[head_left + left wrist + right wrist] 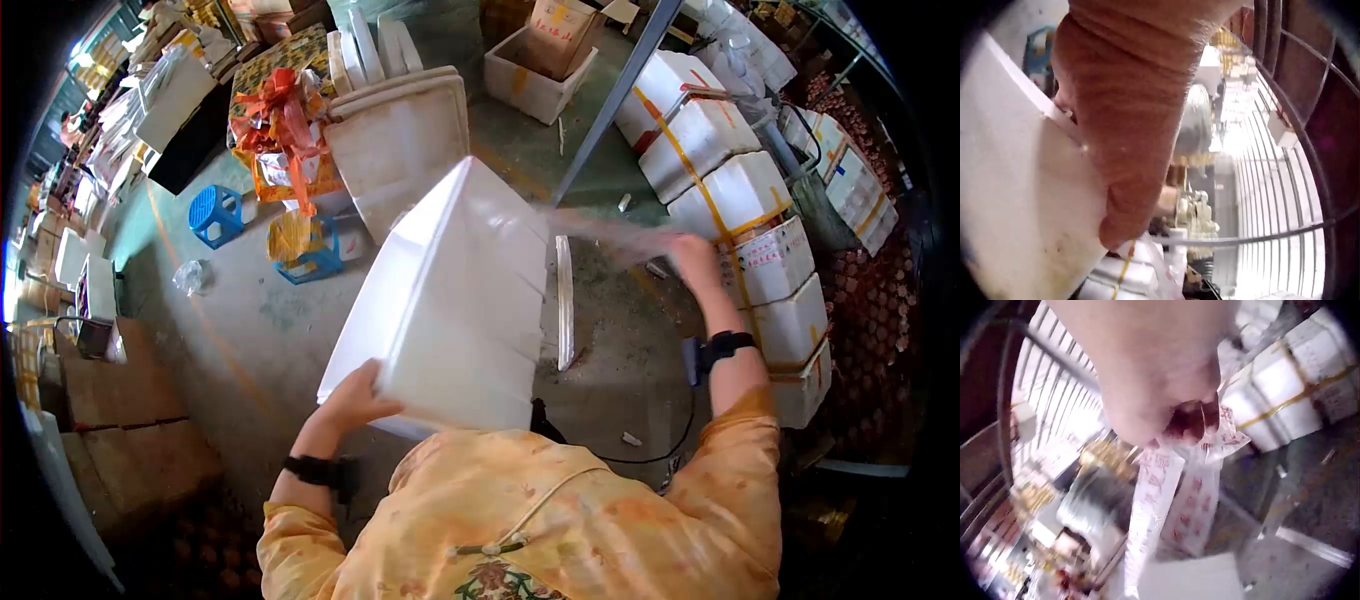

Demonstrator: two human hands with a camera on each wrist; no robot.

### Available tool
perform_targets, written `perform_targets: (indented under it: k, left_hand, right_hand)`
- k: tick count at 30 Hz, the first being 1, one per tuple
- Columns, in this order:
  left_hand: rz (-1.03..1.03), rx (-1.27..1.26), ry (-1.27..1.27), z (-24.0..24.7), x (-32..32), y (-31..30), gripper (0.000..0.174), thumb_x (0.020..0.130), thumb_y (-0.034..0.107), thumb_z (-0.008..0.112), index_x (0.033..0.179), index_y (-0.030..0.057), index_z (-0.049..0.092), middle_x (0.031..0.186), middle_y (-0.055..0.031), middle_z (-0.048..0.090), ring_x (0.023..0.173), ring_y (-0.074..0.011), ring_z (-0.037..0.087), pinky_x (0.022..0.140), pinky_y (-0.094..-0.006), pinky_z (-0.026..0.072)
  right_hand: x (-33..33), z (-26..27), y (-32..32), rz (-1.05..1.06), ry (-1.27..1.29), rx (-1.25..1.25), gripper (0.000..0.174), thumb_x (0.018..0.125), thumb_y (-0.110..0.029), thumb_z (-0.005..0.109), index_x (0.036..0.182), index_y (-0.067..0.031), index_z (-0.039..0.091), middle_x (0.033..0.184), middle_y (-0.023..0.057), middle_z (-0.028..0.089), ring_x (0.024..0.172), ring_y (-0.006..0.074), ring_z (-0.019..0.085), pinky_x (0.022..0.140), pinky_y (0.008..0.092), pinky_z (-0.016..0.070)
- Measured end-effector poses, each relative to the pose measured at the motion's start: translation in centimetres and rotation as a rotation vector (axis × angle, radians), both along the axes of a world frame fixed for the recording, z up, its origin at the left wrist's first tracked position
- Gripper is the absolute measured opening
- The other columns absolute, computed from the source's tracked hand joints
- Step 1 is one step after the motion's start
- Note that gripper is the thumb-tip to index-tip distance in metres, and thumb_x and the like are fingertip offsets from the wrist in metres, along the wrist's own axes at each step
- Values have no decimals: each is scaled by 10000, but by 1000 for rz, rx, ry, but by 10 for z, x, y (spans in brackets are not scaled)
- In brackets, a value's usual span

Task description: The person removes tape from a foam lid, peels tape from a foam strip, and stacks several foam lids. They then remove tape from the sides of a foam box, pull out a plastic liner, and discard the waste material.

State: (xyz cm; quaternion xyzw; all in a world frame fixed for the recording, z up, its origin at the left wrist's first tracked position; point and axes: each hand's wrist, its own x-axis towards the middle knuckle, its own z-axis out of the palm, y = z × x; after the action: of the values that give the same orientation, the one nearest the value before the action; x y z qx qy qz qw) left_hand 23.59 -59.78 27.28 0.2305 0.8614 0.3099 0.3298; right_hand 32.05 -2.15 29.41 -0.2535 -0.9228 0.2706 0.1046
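Observation:
A white foam box is held tilted in front of the body. My left hand grips its near left edge; in the left wrist view the hand lies across the rim with fingers wrapped over it. Out to the right, my right hand grips a strip of clear tape with red printing. In the head view this tape is blurred and stretches from the box's right side to that hand. The right wrist view shows the fingers curled around the bunched tape.
Taped foam boxes are stacked along the right. Behind the held box stand foam lids and orange bags. Blue stools are on the left. A metal post and a foam strip on the floor lie ahead.

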Motion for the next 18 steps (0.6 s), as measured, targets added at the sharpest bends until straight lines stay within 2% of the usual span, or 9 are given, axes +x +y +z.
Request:
perform_targets:
  k: [1,2,5,7,8,10,13,15,18]
  left_hand:
    - [38,47,10,-15,2,-27,615,593,407,725,949,-33,481,850,-192,565,781,-310,543,712,-369,434]
    - [76,63,-16,-17,9,-42,612,602,400,722,956,-34,476,863,-200,565,791,-318,543,718,-372,434]
    - [195,57,1,-21,19,-67,604,629,385,712,979,-37,459,901,-225,565,828,-344,545,738,-384,433]
    - [260,-19,116,-22,23,-52,601,649,381,701,996,-40,448,928,-243,563,861,-361,546,753,-393,432]
    - [221,-173,0,-7,21,-42,610,679,387,674,1039,-43,434,961,-265,554,931,-386,533,777,-404,428]
    - [224,-40,14,-12,22,-36,615,685,398,663,1049,-43,436,968,-268,555,944,-394,528,779,-408,430]
    - [226,-29,102,-10,25,-35,589,672,375,668,1035,-42,466,914,-257,574,910,-398,534,776,-425,431]
    - [184,-86,127,-11,28,-40,567,662,354,672,1021,-41,481,886,-247,583,874,-392,544,772,-434,430]
    - [-31,-140,372,-11,28,-58,477,618,342,693,922,9,537,803,-167,603,800,-326,566,772,-410,412]
  right_hand:
    - [14,30,15,-273,7,-216,220,794,-160,516,893,12,613,726,102,600,646,177,557,596,307,439]
    - [31,23,42,-379,264,-340,205,807,-165,523,867,12,608,663,50,559,554,150,515,506,272,409]
    - [49,19,73,-589,396,-443,165,826,-200,535,787,-43,568,567,15,463,422,105,402,376,245,302]
    - [42,36,54,-574,551,-643,167,835,-203,520,783,-47,549,605,29,490,456,121,444,421,231,360]
    - [35,46,40,-580,588,-673,163,844,-203,509,864,-44,539,648,34,509,504,132,474,471,243,391]
    - [13,68,10,-588,669,-729,236,863,-203,487,1028,-38,521,734,43,546,602,154,532,570,268,453]
    - [-16,84,-27,-380,737,-607,175,838,-165,492,962,-59,558,777,47,559,670,158,554,642,278,461]
    - [-29,56,-14,-29,475,-212,139,798,-72,474,879,-58,587,755,60,569,780,147,557,694,264,458]
    - [-63,72,-99,56,173,-98,236,768,-111,525,989,-47,576,890,93,603,884,188,566,795,309,437]
